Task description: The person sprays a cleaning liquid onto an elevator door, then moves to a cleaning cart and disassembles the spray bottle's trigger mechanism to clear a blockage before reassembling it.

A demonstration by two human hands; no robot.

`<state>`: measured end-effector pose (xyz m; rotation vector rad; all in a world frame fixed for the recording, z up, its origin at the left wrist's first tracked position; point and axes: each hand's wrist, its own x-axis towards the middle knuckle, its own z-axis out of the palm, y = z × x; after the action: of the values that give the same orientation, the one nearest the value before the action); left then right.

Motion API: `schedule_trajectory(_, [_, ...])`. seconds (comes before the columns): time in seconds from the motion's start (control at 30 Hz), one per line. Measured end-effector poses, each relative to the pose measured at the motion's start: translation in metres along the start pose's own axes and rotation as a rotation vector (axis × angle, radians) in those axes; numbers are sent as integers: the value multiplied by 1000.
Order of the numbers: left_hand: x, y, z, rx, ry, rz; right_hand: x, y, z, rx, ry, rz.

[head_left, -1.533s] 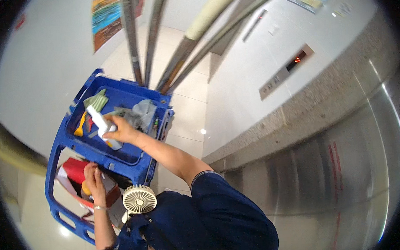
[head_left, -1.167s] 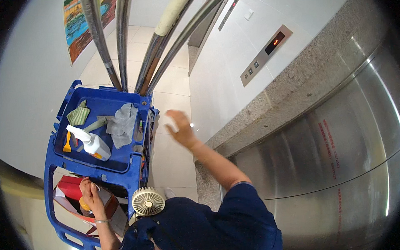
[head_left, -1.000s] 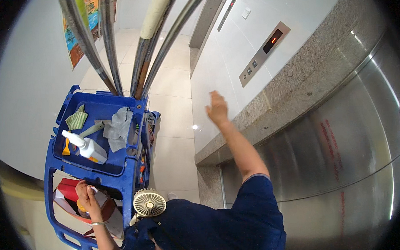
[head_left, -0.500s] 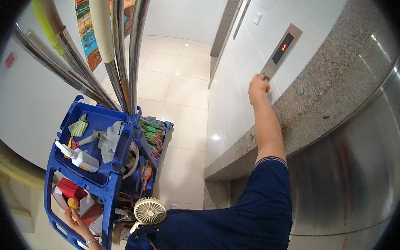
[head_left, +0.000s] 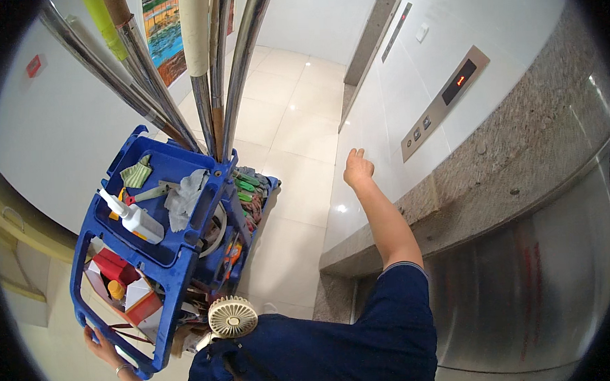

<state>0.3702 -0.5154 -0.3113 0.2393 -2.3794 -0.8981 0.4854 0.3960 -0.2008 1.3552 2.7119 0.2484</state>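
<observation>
My right hand [head_left: 359, 168] is in the air to the left of the elevator call panel [head_left: 445, 102], apart from it. Its fingers are partly stretched out, and nothing is in them. The panel is a metal strip with a lit red display and round and square buttons. At lower left, my left hand [head_left: 103, 348] is at the outer rail of a blue cleaning cart [head_left: 163, 333], its fingers bent against the rail. Inside the rail, close to that hand, are a red box [head_left: 115, 267] and an orange-capped bottle [head_left: 116, 289].
The cart's top tray carries a white spray bottle [head_left: 135, 218], a striped cloth [head_left: 136, 173] and a grey rag [head_left: 186, 199]. Several long poles [head_left: 241, 77] rise from its far end. A stone door frame [head_left: 477, 162] and steel elevator door [head_left: 507, 297] stand at right. A small fan [head_left: 233, 317] hangs at my chest.
My right hand has come away from the panel's buttons, moving left and down, and its fingers have loosened. My left hand has drawn back from beside the orange cap to the cart's outer rail.
</observation>
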Motion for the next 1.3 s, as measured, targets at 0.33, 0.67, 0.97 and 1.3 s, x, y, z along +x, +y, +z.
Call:
schedule_trajectory(0.33, [-13, -22, -7, 334, -32, 52, 27, 127, -67, -174, 138, 401])
schedule_trajectory(0.67, [-43, -27, 3, 406, -15, -106, 80, 124, -36, -839, -180, 219])
schedule_trajectory(0.97, [-26, -38, -5, -130, -149, -281, 26, 58, 14, 72, 75, 48])
schedule_trajectory(1.3, [68, -102, 26, 38, -179, -167, -252, -204, 103, 1263, -379, -524])
